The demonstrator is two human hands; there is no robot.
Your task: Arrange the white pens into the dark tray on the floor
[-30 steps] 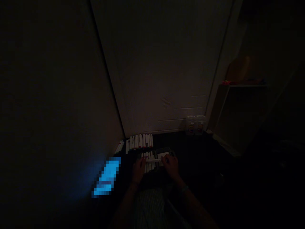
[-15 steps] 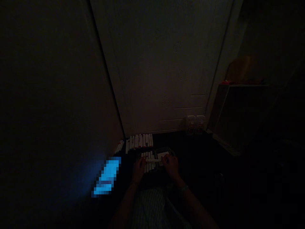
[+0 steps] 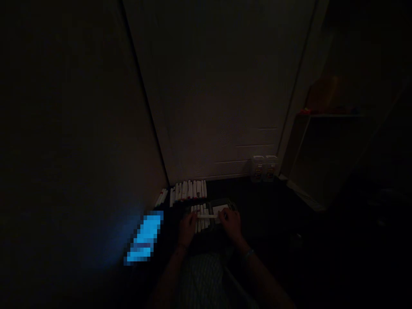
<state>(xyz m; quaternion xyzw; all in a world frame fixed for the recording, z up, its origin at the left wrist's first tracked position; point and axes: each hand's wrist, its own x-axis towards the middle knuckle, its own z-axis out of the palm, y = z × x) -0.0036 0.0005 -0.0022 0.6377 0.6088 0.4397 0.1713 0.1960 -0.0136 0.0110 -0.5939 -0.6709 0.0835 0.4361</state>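
Note:
A slim white marker (image 3: pixel 207 216) lies level between my hands, pinched at its two ends. My left hand (image 3: pixel 188 228) is closed on the left end, and my right hand (image 3: pixel 230 221) grips the right end. Beneath it, several white markers (image 3: pixel 201 225) stand side by side in the left part of a dark case (image 3: pixel 210 210). A pale block or card (image 3: pixel 220 209) sits in the case's right part, partly covered by my right hand. The light is very dim, so the marker's print and colour cannot be read.
A row of white markers (image 3: pixel 189 189) lies behind the case, with a few more markers (image 3: pixel 161 197) to its left. A glowing blue screen (image 3: pixel 144 238) is at the left wall. Two clear containers (image 3: pixel 264 168) stand at the back right, near a shelf unit (image 3: pixel 331 115).
Both hands keep nearly the same place and the same grip on the marker. The marker seems slightly turned, and the scene looks a little darker.

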